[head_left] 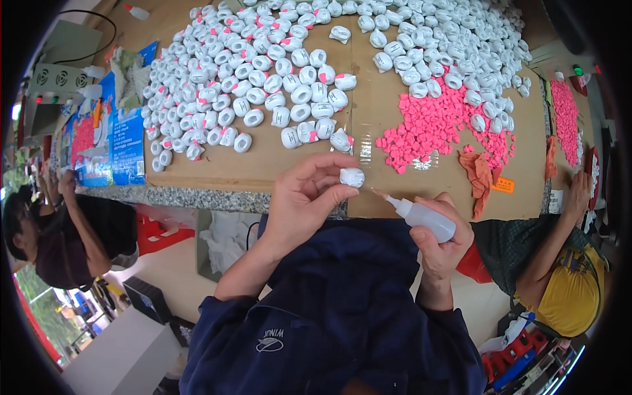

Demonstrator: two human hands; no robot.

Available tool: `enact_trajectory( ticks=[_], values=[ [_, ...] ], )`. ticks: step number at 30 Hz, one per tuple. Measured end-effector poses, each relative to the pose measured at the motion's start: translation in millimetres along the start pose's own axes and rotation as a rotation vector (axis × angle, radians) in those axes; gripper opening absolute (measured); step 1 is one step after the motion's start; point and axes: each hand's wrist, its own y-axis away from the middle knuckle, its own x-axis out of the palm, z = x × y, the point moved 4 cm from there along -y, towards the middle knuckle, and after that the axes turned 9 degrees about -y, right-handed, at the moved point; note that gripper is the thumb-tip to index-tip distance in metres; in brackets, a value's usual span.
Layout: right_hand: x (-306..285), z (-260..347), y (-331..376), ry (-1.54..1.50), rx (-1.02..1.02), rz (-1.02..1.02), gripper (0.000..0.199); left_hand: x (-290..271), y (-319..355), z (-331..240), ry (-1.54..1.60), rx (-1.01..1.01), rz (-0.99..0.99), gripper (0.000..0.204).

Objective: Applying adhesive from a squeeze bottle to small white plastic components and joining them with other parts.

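Between the thumb and fingers of my left hand [306, 197] is a small white hollow cat-head-shaped piece [352, 177], held above the table's near edge. My right hand [447, 232] is wrapped round a translucent squeeze bottle [426, 220], tilted so its thin nozzle points up and left toward the white piece; a gap lies between them. Beyond my hands, many like white pieces [253, 118] cover the left of the table, several with pink bows on them. A pile of loose small pink bows [421, 128] lies to the right.
A large heap of white pieces [461, 39] fills the back right. An orange-red cloth [478, 178] and an orange label [504, 185] lie at the right near edge. Cardboard [263, 172] covers the tabletop. Co-workers sit at left [72, 237] and right [559, 276].
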Motion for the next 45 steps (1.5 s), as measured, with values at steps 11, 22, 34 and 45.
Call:
enact_trajectory(
  ticks=[11, 22, 34, 45],
  values=[
    [2, -3, 1, 0.03, 0.034, 0.014, 0.035, 5, 0, 1, -0.028, 0.05, -0.014, 0.043],
    [2, -3, -1, 0.032, 0.026, 0.015, 0.033, 6, -4, 0, -0.023, 0.037, -0.023, 0.042],
    [-1, -3, -1, 0.032, 0.044, -0.017, 0.032, 3, -4, 4, 0.011, 0.055, -0.044, 0.04],
    [6, -10, -5, -0.15, 0.099, -0.167, 0.036, 4, 8, 1, 0.038, -0.044, -0.006, 0.032]
  ],
)
